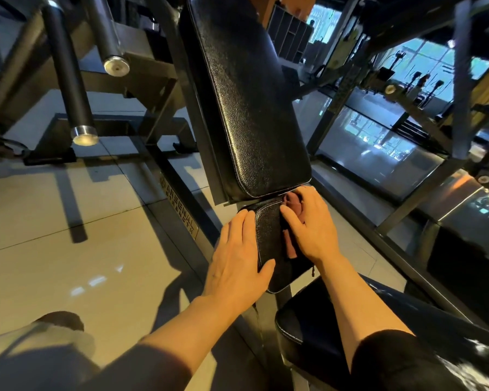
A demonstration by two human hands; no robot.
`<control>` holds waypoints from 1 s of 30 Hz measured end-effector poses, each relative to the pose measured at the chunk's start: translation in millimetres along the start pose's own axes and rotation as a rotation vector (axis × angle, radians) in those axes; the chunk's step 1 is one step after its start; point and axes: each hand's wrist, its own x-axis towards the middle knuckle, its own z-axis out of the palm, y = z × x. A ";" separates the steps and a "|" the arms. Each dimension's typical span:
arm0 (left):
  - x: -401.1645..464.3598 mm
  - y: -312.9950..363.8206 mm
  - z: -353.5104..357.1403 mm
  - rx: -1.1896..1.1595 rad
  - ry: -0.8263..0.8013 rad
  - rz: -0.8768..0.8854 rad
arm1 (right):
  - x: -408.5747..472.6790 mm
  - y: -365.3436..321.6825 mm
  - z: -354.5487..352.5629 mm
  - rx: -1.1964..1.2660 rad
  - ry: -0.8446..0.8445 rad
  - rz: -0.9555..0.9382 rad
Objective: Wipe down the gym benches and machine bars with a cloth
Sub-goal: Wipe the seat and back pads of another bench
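We're seeing the cloth, reddish-brown, lying on the small lower pad of the bench, right at the gap below the long back pad. Most of it is hiding under our right hand, so its full shape is hard to make out; only a bunched bit near the gap & a strip by the thumb are showing. Right fingers are lying spread & fairly straight over the cloth, pressing it down, not curling round it. Left hand is resting flat on the pad's left edge, fingers relaxed, holding nothing. Machine bars w/ metal end caps are hanging upper left, tops cut off. Tiled floor is lying below.
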 end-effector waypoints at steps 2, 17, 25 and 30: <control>0.7 -1.2 -0.8 0.007 -0.003 -0.004 | 0.9 -6.6 3.9 0.068 0.016 0.070; -15.3 -1.3 -19.3 -0.038 -0.093 -0.063 | -31.2 -60.1 8.0 0.084 -0.131 -0.115; -12.1 -5.3 -29.2 -0.079 -0.117 -0.097 | -27.1 -70.2 10.9 0.192 -0.145 0.085; -6.5 -10.9 -29.8 -0.102 -0.076 -0.070 | -40.9 -73.5 1.7 0.245 -0.195 -0.108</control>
